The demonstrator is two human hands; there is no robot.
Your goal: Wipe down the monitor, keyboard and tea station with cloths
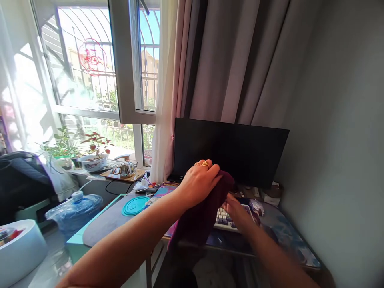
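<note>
Here, what I see from the head view:
Left hand: my left hand [199, 182], rings on two fingers, is closed around the top of a dark maroon cloth [196, 220].
Cloth: it hangs from that grip over the desk's front edge, in front of the black monitor [240, 154].
Right hand: my right hand [238, 210] is blurred, fingers over the keyboard [224, 219] just beside the cloth; I cannot tell whether it grips anything.
Desk: a patterned desk mat [288, 236] lies under the keyboard.
Left of desk: a teal lid [135, 206] lies flat, well apart from the cloth.
</note>
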